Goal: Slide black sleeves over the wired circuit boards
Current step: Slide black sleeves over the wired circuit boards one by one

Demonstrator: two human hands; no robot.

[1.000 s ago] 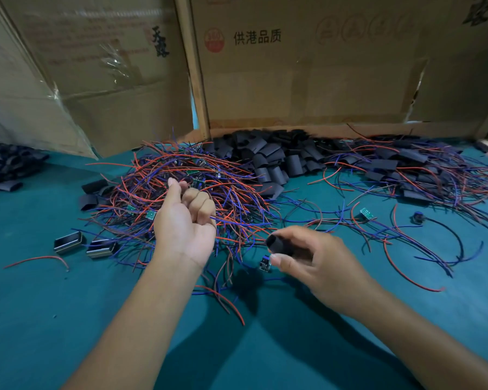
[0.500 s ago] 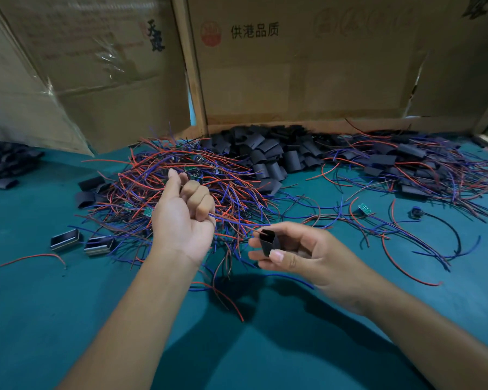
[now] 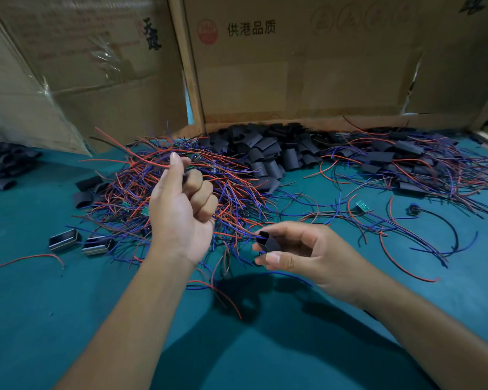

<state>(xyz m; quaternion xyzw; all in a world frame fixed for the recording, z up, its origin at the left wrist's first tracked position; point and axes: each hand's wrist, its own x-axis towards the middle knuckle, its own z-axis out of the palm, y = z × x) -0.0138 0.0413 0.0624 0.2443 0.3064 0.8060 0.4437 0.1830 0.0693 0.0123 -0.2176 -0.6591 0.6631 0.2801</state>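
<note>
Two hands up over the teal table (image 3: 54,319), forearms coming in from the bottom edge. Left hand (image 3: 182,209) raised, fist-like, fingers curled in, thumb up against the index finger, pinching thin red and blue wires above the tangled wire pile (image 3: 164,190); whether a circuit board sits in that grip, cannot tell. Right hand (image 3: 302,254) lower and to the right, palm turned inward, thumb and fingertips pinching a single black sleeve (image 3: 268,243), open end facing left toward the wires, wire tips right at its mouth. Loose black sleeves heap (image 3: 271,153) lies further back against the cardboard boxes (image 3: 307,80). Sleeved boards with wires (image 3: 412,161) spread at far right. One bare green circuit board (image 3: 362,206) lies on the table right of the hands.
</note>
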